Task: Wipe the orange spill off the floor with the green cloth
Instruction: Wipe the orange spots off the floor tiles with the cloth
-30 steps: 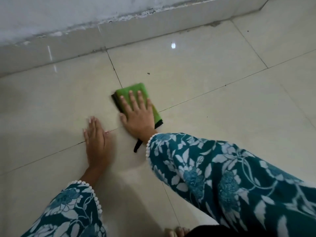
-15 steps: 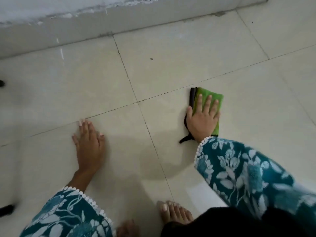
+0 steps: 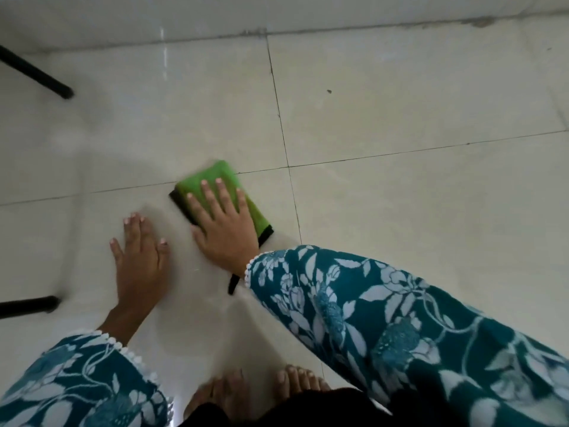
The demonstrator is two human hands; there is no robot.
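Note:
The folded green cloth (image 3: 215, 177), dark-edged, lies flat on the pale tiled floor (image 3: 400, 195), just left of a tile joint. My right hand (image 3: 224, 223) presses down on it with straight, spread fingers. A black loop of the cloth (image 3: 233, 283) trails out by my wrist. My left hand (image 3: 140, 260) rests flat on the floor a little to the left of the cloth, fingers straight. No orange spill shows on the tiles around the cloth.
Two black furniture legs stand at the left, one upper (image 3: 37, 73) and one lower (image 3: 29, 305). A tiled skirting (image 3: 277, 13) runs along the top. My bare feet (image 3: 258, 386) are at the bottom centre.
My right hand has slid the cloth leftward across the tile joint, back close to my left hand. The view has tilted down and left, bringing the black legs and my feet in.

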